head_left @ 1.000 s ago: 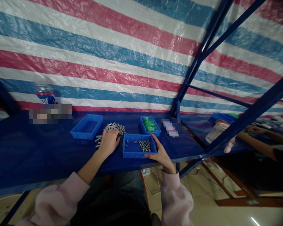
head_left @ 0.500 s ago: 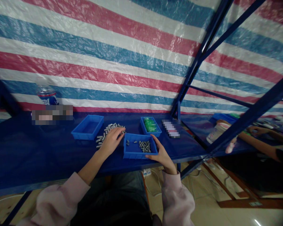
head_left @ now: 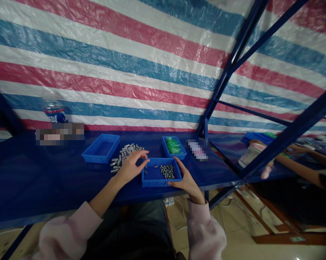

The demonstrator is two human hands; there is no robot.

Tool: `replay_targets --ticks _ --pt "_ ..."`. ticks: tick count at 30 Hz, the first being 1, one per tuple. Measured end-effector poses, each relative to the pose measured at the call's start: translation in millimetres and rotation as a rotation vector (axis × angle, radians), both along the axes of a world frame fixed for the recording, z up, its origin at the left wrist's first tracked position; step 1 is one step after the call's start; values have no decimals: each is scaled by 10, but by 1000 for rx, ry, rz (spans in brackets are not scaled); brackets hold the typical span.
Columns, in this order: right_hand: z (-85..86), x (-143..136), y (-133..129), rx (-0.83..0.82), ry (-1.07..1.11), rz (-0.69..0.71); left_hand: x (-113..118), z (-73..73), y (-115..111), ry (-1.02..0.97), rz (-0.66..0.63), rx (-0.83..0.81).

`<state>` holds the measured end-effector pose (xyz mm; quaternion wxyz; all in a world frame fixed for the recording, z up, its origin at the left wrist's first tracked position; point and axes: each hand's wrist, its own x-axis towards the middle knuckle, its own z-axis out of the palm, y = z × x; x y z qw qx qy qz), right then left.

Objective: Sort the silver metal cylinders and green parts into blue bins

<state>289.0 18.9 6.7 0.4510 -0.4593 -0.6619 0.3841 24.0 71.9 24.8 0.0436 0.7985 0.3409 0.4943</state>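
Note:
A shallow blue plastic bin (head_left: 160,183) sits near the table's front edge, with small dark-grey metal parts (head_left: 167,172) heaped in its right half and a few loose at its left. My right hand (head_left: 188,182) grips the bin's right end, thumb at the front wall and fingers at the back. Over the bin's left rim is my left hand (head_left: 131,166), its thumb and fingers curled into a pinch; a tiny shiny piece seems to show there, too small to name. Behind that hand lies a pile of short silvery metal cylinders (head_left: 124,153), partly hidden by it.
An empty blue bin (head_left: 94,159) stands left of the pile. Another blue bin (head_left: 182,156) holds green plastic-wrapped items (head_left: 173,145). A bottle (head_left: 56,112) is at the back left. Blue frame bars (head_left: 273,139) slant at right, beyond which a co-worker's arms (head_left: 298,164) reach over the table.
My left hand has shifted right from the cylinder pile to the bin's left rim, its fingertips lifting off the pile. My right hand keeps its grip on the bin.

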Motion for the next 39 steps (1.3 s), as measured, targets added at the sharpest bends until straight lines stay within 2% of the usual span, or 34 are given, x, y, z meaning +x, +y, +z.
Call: replay_targets --ticks 5,8,10,13,16,21,27,35,39 --pt "12 -8 -9 -22 21 2 -10 42 -14 41 43 -3" --pt "21 -11 -8 -26 14 -1 -44 -27 78 139 175 -68" --pt "22 -8 -4 -21 5 -3 -72 -105 145 309 269 -113" --pt "20 -5 -1 -15 -3 -7 -103 -191 193 422 236 -150" --pt "17 -6 -3 -12 0 -4 -111 -181 172 474 197 -170" --pt "9 -8 -2 -23 27 6 -98 -84 111 486 173 -166" --pt "5 -4 5 -6 -1 3 -80 -75 114 494 181 -155" --pt "3 8 -2 10 -31 -9 -80 17 96 386 376 -149" --pt "30 -2 -4 16 -34 -18 -60 54 65 298 310 -167"
